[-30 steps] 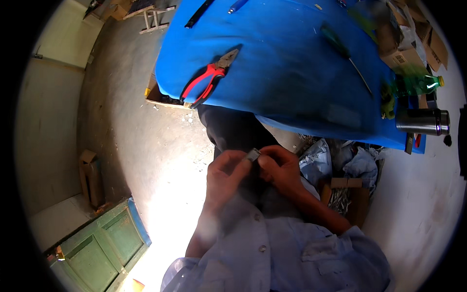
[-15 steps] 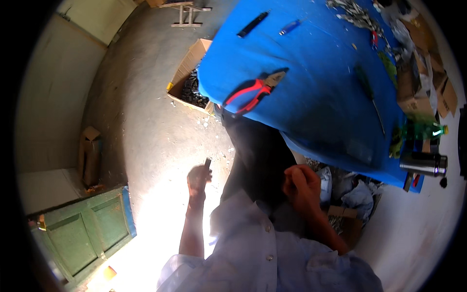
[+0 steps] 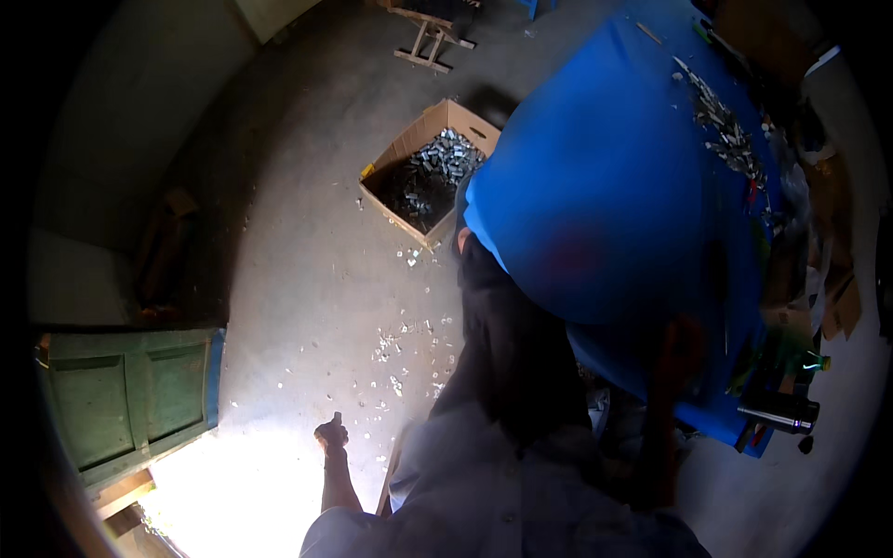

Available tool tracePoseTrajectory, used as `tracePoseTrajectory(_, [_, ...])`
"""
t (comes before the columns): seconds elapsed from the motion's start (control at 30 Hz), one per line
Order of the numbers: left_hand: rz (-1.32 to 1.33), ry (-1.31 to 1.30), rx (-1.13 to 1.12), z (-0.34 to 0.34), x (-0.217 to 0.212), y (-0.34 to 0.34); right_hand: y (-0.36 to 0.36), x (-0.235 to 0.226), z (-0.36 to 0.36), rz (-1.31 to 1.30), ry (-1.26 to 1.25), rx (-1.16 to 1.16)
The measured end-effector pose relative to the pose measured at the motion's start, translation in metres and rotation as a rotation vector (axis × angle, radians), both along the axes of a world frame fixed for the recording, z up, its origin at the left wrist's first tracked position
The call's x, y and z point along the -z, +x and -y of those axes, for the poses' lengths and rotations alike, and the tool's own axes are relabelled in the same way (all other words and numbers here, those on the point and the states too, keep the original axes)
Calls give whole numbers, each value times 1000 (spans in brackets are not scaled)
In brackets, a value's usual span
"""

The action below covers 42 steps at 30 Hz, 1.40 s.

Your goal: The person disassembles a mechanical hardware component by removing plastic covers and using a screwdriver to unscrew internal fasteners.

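Observation:
My left hand [image 3: 330, 434] is held low over the floor at the left, its fingers closed round a small dark piece [image 3: 337, 418] that sticks up past them. What kind of piece it is does not show. Dim and blurred, my right hand [image 3: 682, 352] is over the near right part of the blue-covered table [image 3: 614, 139]; its fingers cannot be made out. A reddish smear on the cloth lies where pliers were visible before. Beyond my knees, a cardboard box [image 3: 402, 221] on the floor holds many small metal pieces [image 3: 451, 156].
Metal bits [image 3: 726, 126] lie heaped at the table's far right. A steel flask [image 3: 779, 412] and a green bottle [image 3: 802, 352] are at its right edge. Small scraps [image 3: 395, 349] dot the floor. A green panelled door [image 3: 130, 400] is at the left, a wooden stool [image 3: 430, 42] farther off.
The view has shifted, and more of the box and floor shows. My left hand has lowered with the small piece; my right hand has moved right, over the table cloth. The pliers have blurred out.

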<state>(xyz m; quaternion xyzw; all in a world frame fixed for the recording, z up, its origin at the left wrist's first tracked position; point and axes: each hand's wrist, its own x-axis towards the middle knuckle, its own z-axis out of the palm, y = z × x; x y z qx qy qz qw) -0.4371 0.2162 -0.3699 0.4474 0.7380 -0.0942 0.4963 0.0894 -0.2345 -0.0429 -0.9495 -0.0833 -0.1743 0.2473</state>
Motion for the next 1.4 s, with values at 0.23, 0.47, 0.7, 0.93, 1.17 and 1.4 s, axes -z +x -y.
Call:
tracePoseTrajectory(0.23, [558, 133, -76, -47, -47, 212, 9, 10, -17, 243, -88, -76])
tracePoseTrajectory(0.47, [742, 575, 409, -39, -214, 435, 8, -4, -20, 203, 14, -35])
tracePoseTrajectory(0.7, [774, 658, 538, -36, -267, 476, 2, -10, -28, 213, 2, 21])
tracePoseTrajectory(0.93, [767, 802, 738, -14, -311, 526, 4, -15, -24, 181, 73, 16])
tracePoseTrajectory(1.17, [848, 924, 983, 30, -334, 598, 5, -21, -21, 187, 153, 31])
tracePoseTrajectory(1.4, [639, 903, 1056, 31, -302, 639, 5, -21, -18, 186, 188, 7])
